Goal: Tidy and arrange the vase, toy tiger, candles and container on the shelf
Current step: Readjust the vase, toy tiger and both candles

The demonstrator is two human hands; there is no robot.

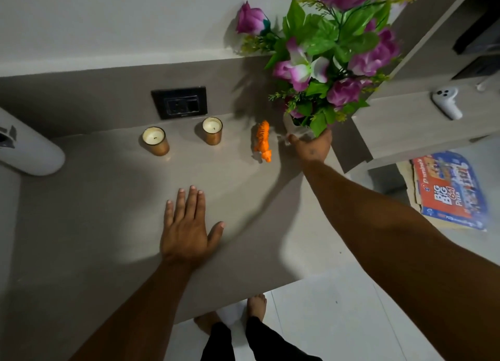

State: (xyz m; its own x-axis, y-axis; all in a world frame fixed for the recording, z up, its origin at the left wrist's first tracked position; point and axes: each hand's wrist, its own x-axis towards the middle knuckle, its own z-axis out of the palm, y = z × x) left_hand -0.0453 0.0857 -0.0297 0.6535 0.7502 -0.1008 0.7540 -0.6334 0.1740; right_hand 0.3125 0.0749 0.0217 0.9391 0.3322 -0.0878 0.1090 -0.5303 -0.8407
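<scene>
A clear vase [290, 126] full of purple flowers and green leaves stands at the shelf's back right corner. My right hand [312, 146] is wrapped around its base. Just left of it an orange toy tiger [263, 141] stands on the shelf. Two candles in copper-coloured cups stand further left near the back wall, one [212, 131] below the socket and one [156, 141] to its left. My left hand [186, 228] lies flat on the grey shelf [108, 211], fingers spread, holding nothing.
A black wall socket [179, 102] sits above the candles. A white rounded object [29, 149] lies at the shelf's left edge. To the right are a lower wooden shelf with a white controller [447, 102] and a pizza box [449, 190] on the floor.
</scene>
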